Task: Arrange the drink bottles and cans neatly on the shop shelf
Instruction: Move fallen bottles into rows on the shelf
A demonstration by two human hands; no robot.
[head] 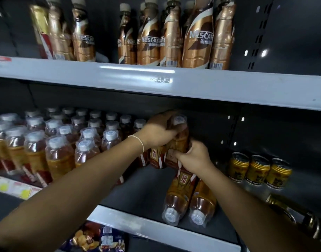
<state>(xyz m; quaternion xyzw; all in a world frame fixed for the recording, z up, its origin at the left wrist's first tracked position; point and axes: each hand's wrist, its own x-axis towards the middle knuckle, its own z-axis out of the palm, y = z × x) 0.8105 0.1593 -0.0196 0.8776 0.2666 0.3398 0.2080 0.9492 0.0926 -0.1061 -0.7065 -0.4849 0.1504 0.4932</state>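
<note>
Standing one tea bottle point(179, 137) up at the right end of the stocked rows looked to be the step in hand. The bottle was on the middle shelf point(137, 228), cap uppermost and leaning a little, held between both hands. The left hand point(157, 131) wrapped its shoulder just below the white cap, and the right hand point(196, 155) had its fingers curled round the labelled waist. Whether the base rested on the shelf board could not be told, since the hands hid it. A neighbouring bottle point(155, 158) stood just beside it on the left.

In front of the held bottle, two lying bottles point(176, 197) rested side by side with their caps toward the shelf's front lip. Further left, a block of upright tea bottles point(65, 142) filled the shelf in rows. Well apart on the right, three gold cans point(257, 168) stood in a line, and a dark bottle point(290, 213) lay on its side near the frame's edge. Coffee bottles point(197, 33) stood on the shelf above.

By this showing the tidying was only partly done. The next move would call for setting the held bottle plumb against its neighbour, label forward, and releasing it without tipping the row. The lying pair would then need lifting one at a time, as round bottles on their sides could roll toward the lip.
</note>
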